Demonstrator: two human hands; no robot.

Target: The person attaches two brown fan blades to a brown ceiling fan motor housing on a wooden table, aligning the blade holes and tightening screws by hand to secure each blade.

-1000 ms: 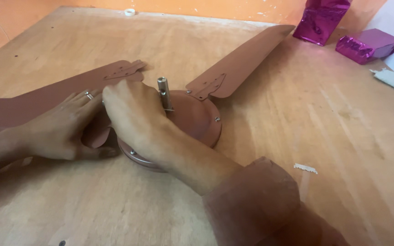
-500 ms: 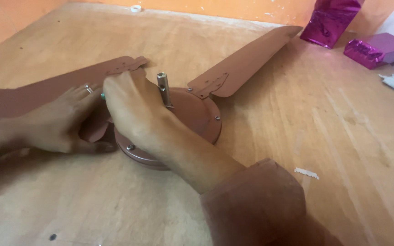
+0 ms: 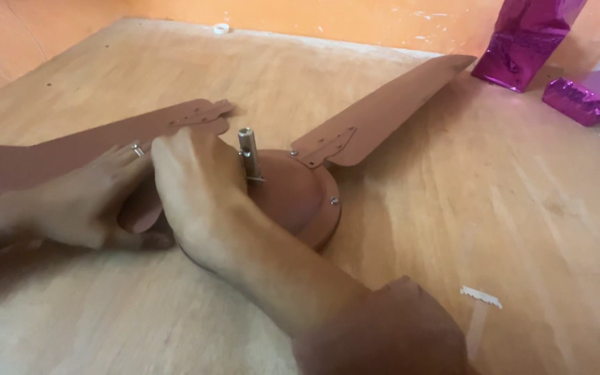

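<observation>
Staying on fan motor (image 3: 293, 198), both hands.

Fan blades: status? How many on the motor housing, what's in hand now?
Done: one brown blade looks bracketed to the motor housing at upper right. In hand: both hands work where a second blade meets the housing; the left hand presses on it, the right hand covers the joint, so its fastening is hidden. Left: no third blade in view; the metal shaft stands bare.
</observation>
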